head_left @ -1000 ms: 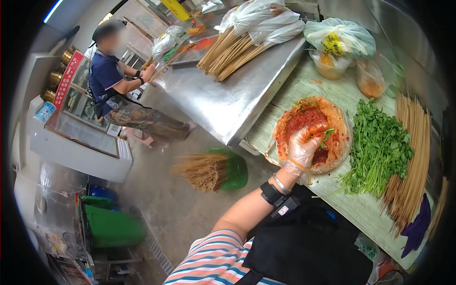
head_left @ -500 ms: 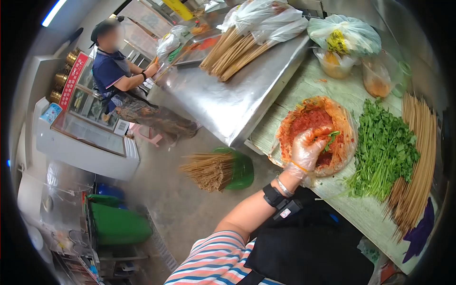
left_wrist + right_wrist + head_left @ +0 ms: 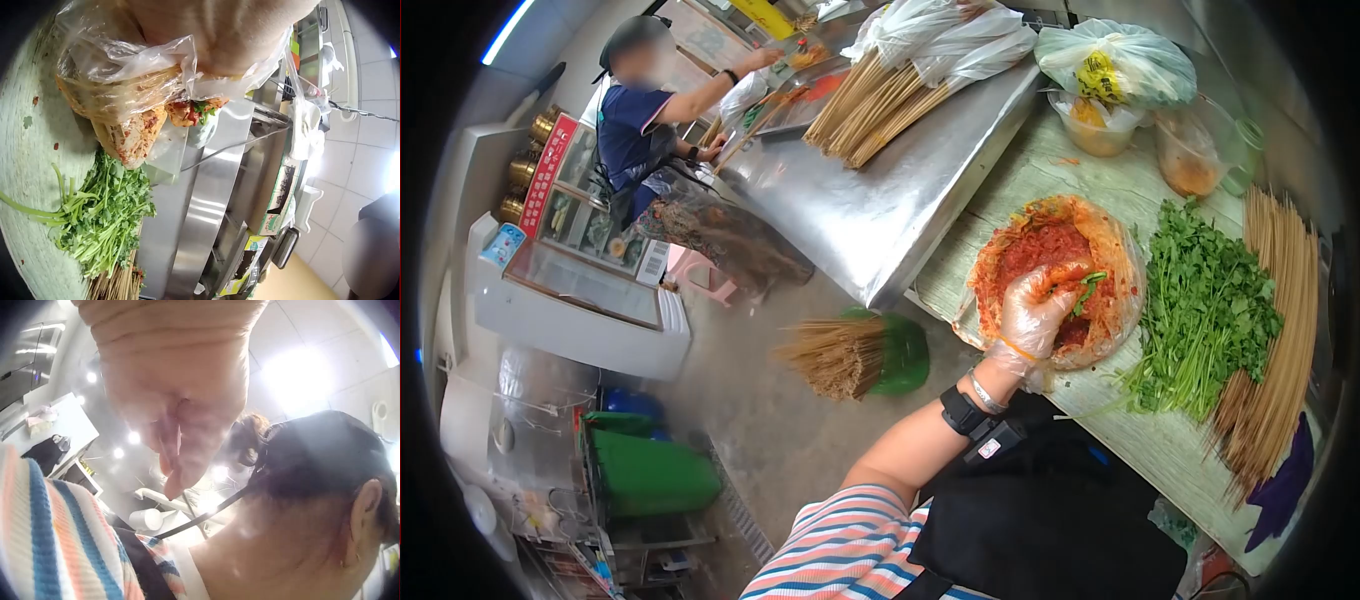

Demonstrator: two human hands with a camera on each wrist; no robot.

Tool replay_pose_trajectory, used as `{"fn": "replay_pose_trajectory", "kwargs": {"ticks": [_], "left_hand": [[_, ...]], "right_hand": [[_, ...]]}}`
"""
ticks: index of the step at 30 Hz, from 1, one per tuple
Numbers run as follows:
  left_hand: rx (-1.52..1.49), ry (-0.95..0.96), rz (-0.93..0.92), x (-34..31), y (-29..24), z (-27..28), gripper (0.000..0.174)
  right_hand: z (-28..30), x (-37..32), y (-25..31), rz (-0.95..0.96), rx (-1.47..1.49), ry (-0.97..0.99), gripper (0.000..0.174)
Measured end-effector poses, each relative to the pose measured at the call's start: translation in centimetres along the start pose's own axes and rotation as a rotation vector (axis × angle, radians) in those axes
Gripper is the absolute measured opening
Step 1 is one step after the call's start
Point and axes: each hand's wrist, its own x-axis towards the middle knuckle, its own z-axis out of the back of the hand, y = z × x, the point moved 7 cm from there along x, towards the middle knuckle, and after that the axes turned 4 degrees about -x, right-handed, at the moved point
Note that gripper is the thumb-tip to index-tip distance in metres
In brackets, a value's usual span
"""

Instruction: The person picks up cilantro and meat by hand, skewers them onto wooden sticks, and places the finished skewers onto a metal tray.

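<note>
My left hand (image 3: pixel 1036 310), in a clear plastic glove with an orange band at the wrist, is over a bag-lined round container (image 3: pixel 1128 322) of red, sauced meat mixture (image 3: pixel 1040 250). Its sauce-smeared fingers are curled and pinch a green cilantro sprig (image 3: pixel 1090 290), whose leaves (image 3: pixel 205 112) also show in the left wrist view. Beside the container lies a heap of cilantro (image 3: pixel 1200 300). Bare and outside the head view, my right hand (image 3: pixel 178 419) is raised near the wearer's head and neck, fingers hanging loosely with nothing seen in them.
Bamboo skewers (image 3: pixel 1280 310) lie past the cilantro, with a purple cloth (image 3: pixel 1280 480) at their end. Plastic tubs (image 3: pixel 1100 130) and a tied bag (image 3: pixel 1115 65) stand behind. A steel table (image 3: pixel 880 220) holds bagged skewers (image 3: pixel 890 110); another person (image 3: pixel 640 130) works beyond it.
The other person has raised one arm toward the far end of the steel table. My left hand stays over the container, still pinching the cilantro sprig; the head view shifts slightly.
</note>
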Motion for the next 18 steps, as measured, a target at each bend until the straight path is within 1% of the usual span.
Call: {"fn": "replay_pose_trajectory", "kwargs": {"ticks": [2, 6, 7, 9, 14, 17, 18], "left_hand": [[-0.01, 0.004, -0.004, 0.1, 0.1, 0.1, 0.028], [-0.088, -0.023, 0.099, -0.3, -0.2, -0.3, 0.028], [0.016, 0.003, 0.004, 0.0, -0.6, -0.3, 0.027], [-0.011, -0.029, 0.018, -0.2, -0.4, -0.1, 0.027], [-0.052, 0.004, 0.027, 0.0, 0.0, -0.1, 0.027], [0.024, 0.005, -0.006, -0.2, -0.3, 0.2, 0.027], [0.123, 0.004, -0.073, -0.1, -0.5, 0.5, 0.027]], "right_hand": [[-0.2, -0.1, 0.1, 0.003, -0.005, 0.004, 0.012], [-0.5, -0.3, 0.2, 0.01, -0.015, 0.015, 0.013], [-0.7, -0.3, -0.1, 0.006, -0.006, 0.021, 0.013], [-1.0, -0.3, -0.1, 0.004, 0.004, 0.028, 0.013], [-0.8, -0.4, 0.2, 0.004, 0.024, 0.037, 0.014], [-0.9, -0.5, 1.0, 0.016, 0.061, 0.049, 0.015], [-0.9, -0.6, 1.7, 0.024, 0.078, 0.058, 0.015]]}}
